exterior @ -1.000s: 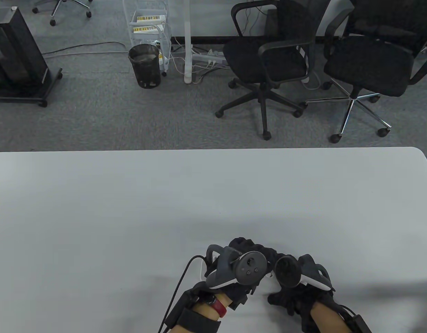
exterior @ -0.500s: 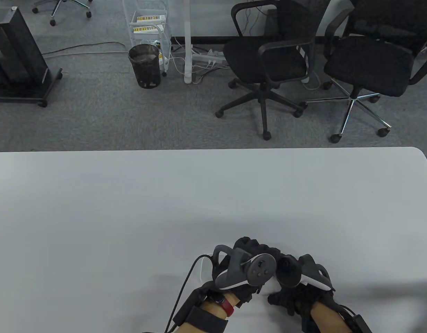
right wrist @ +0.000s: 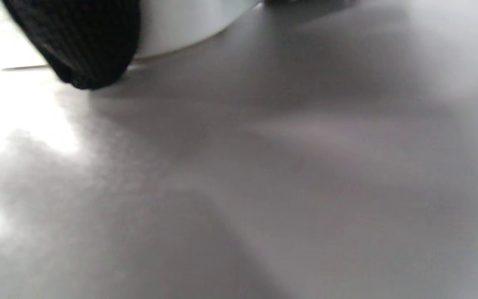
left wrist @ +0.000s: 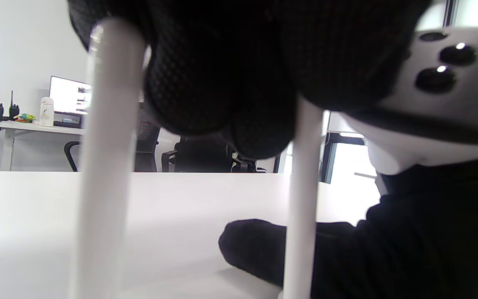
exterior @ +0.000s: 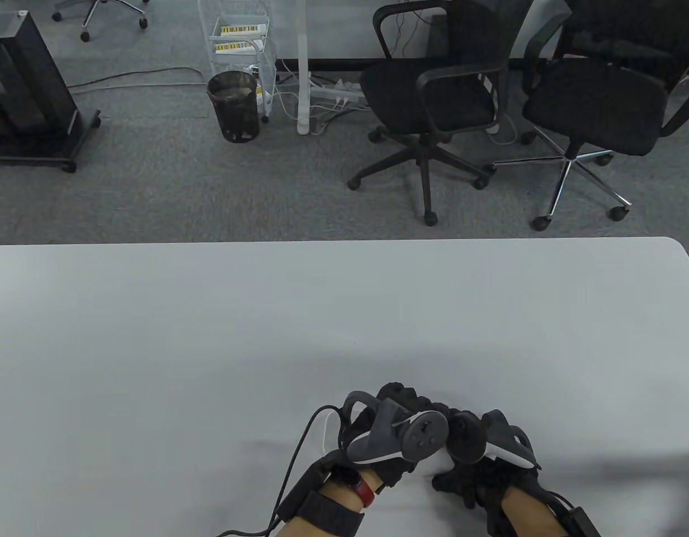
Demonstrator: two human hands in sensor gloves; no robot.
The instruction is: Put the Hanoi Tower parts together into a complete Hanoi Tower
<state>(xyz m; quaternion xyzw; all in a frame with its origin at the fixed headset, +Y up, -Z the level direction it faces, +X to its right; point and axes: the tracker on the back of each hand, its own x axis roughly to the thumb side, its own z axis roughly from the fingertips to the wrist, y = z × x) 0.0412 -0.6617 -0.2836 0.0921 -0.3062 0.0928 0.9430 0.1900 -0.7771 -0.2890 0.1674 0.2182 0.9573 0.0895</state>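
Two white pegs stand upright in the left wrist view, one on the left (left wrist: pixel 106 166) and one on the right (left wrist: pixel 303 187), rising from a white base (left wrist: pixel 206 286). My left hand (exterior: pixel 400 400) covers the peg tops, its fingers (left wrist: pixel 222 83) curled around them. My right hand (exterior: pixel 453 481) sits close beside it; its finger (left wrist: pixel 255 245) lies on the base. In the right wrist view a gloved fingertip (right wrist: pixel 85 45) presses against the base's rounded edge (right wrist: pixel 181 25). In the table view both hands hide the parts. No discs are visible.
The white table (exterior: pixel 322 313) stretches wide to the left, right and far side of the hands. A glove cable (exterior: pixel 294 464) trails from my left wrist. Office chairs (exterior: pixel 434 95) and a bin (exterior: pixel 232 106) stand on the floor beyond the far edge.
My left hand has shifted a little to the right, closer against my right hand, and its tracker has tilted. The right hand has stayed in place.
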